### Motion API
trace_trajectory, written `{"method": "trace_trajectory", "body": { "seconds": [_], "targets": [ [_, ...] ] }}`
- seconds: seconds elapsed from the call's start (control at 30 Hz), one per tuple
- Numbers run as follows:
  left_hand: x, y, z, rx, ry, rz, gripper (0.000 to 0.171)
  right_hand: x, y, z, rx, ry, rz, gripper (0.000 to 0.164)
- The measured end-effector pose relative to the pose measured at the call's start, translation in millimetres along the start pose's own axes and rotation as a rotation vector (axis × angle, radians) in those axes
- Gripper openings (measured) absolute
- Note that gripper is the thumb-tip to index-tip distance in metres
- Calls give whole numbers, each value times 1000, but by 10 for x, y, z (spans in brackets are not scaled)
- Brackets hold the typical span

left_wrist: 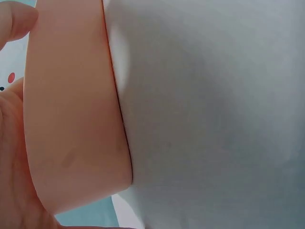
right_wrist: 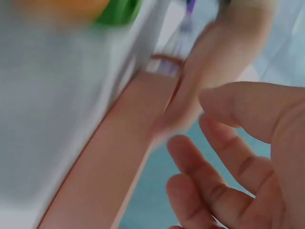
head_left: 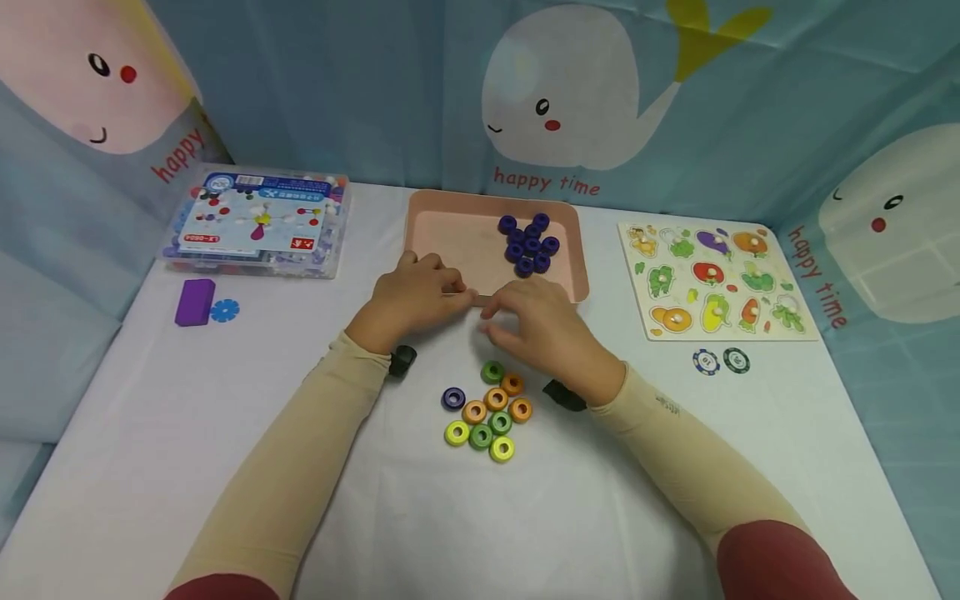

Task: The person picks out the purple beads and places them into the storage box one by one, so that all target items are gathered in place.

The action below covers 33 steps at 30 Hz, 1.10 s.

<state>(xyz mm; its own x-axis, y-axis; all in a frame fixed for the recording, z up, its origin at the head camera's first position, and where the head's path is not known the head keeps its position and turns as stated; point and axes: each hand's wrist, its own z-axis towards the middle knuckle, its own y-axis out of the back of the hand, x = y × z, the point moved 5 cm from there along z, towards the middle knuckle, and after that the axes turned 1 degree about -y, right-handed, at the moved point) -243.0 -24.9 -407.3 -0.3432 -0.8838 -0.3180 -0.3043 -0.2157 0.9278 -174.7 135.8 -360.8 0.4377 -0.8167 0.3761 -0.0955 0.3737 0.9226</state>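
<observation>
My left hand (head_left: pixel 412 297) lies over the near left corner of a pink tray (head_left: pixel 453 242), its thumb along the near rim. In the left wrist view the hand grips the tray's edge beside the outer wall (left_wrist: pixel 76 109); some fingers are hidden. Over the near rim, further right, hovers my right hand (head_left: pixel 543 321); its thumb and fingers are loosely bent, with nothing visible between them in the right wrist view. Several dark purple rings (head_left: pixel 532 247) lie inside the tray's right half. On the cloth nearer me sit another purple ring (head_left: pixel 453 398) and orange (head_left: pixel 497 399), green (head_left: pixel 482 437) and yellow rings (head_left: pixel 502 449).
A clear box (head_left: pixel 255 221) with a printed card stands back left, a purple block (head_left: pixel 195 302) and blue disc (head_left: pixel 225 310) before it. On the right are a vegetable puzzle board (head_left: pixel 720 279) and two chips (head_left: pixel 737 360). A patterned curtain (head_left: pixel 360 83) hangs behind.
</observation>
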Motion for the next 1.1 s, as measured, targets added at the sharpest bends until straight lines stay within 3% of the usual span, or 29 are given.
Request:
{"method": "trace_trajectory", "body": {
  "seconds": [0.17, 0.33, 0.7, 0.93, 1.1],
  "targets": [
    [-2, -15, -4, 12, 2, -20, 44, 449, -228, -167, 164, 162, -56, 9],
    [11, -24, -14, 6, 4, -22, 43, 632, -461, -257, 299, 209, -136, 12],
    [4, -22, -27, -1, -1, -29, 43, 660, -571, -316, 289, 226, -239, 23],
    [2, 7, -24, -7, -1, -23, 44, 639, -514, -300, 268, 181, -263, 20],
    [4, 4, -9, -6, -1, -21, 44, 592, -368, -248, 198, 183, -204, 16]
  ]
}}
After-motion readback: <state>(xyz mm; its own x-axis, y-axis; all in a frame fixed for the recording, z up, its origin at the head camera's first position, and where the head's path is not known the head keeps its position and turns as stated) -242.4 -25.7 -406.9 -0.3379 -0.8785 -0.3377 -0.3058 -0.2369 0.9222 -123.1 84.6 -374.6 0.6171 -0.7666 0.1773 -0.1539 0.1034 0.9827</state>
